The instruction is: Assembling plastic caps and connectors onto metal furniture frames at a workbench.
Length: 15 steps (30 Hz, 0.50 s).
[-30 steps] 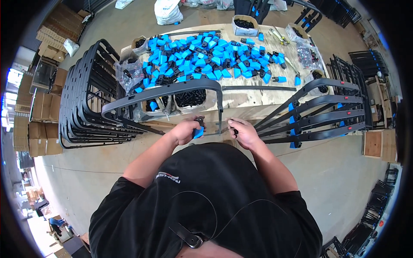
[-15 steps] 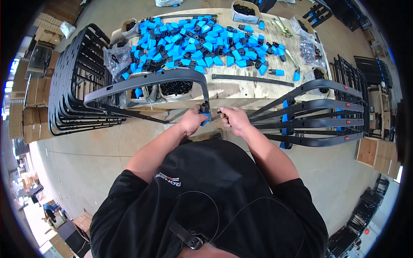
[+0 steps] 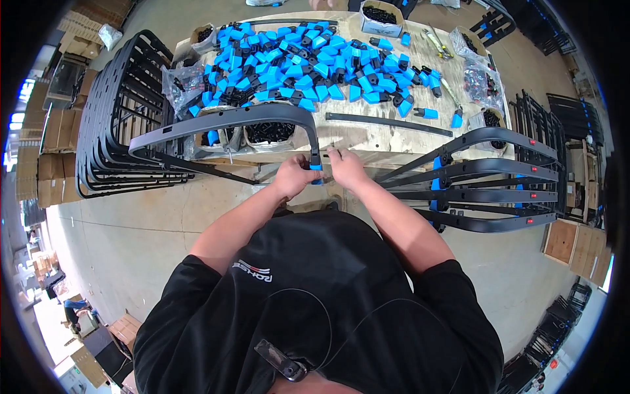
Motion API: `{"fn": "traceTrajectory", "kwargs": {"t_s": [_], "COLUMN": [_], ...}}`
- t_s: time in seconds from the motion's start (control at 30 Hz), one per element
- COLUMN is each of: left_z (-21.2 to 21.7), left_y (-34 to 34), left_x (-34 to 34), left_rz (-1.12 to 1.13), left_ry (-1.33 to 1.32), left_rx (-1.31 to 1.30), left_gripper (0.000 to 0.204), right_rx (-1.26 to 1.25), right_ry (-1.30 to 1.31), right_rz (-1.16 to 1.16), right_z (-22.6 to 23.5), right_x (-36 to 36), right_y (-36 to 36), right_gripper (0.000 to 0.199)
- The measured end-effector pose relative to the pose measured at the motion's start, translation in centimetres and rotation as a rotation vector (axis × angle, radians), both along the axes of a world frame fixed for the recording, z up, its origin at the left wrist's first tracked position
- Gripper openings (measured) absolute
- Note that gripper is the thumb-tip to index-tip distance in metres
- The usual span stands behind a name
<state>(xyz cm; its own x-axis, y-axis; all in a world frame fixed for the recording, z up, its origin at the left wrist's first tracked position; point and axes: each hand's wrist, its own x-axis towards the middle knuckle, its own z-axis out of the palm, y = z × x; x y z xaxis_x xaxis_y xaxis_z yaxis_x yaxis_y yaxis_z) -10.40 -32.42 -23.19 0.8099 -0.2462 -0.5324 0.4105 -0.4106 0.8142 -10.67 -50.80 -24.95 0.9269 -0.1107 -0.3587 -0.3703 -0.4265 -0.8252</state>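
A bent black tubular frame (image 3: 226, 119) rests at the near edge of the table, its right end bending down toward me. At that end sits a blue-and-black plastic end piece (image 3: 316, 172), and my left hand (image 3: 292, 177) is closed around it, thumb across the front. Just to its right, my right hand (image 3: 348, 168) pinches a small dark part, perhaps a bolt (image 3: 326, 155), with its tip pointing at the tube end. The fingers hide most of that small part.
A heap of blue-and-black end pieces (image 3: 302, 65) covers the wooden table (image 3: 367, 141). Boxes of small black parts, including one box (image 3: 380, 25) at the back, stand around it. Stacked black frames (image 3: 125, 118) fill the left; more frames (image 3: 492, 174) lean at right.
My right hand has risen and moved closer to the tube end with the small dark part. My left hand has shifted slightly up, and the blue end piece now lines up with the tube.
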Motion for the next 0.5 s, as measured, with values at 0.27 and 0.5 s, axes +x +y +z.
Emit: {"fn": "traceTrajectory", "kwargs": {"t_s": [0.27, 0.5], "left_z": [-1.2, -2.4], "left_y": [0.9, 0.8], "left_x": [0.3, 0.3], "left_rz": [0.051, 0.033], "left_ry": [0.140, 0.163], "left_rx": [-0.217, -0.297], "left_gripper": [0.033, 0.033], "right_rx": [0.196, 0.065], "right_ry": [0.004, -0.091], "right_rz": [0.001, 0.025], "right_z": [2.2, -0.1], "right_x": [0.6, 0.8], "right_y": [0.7, 1.0], "right_gripper": [0.046, 0.045]}}
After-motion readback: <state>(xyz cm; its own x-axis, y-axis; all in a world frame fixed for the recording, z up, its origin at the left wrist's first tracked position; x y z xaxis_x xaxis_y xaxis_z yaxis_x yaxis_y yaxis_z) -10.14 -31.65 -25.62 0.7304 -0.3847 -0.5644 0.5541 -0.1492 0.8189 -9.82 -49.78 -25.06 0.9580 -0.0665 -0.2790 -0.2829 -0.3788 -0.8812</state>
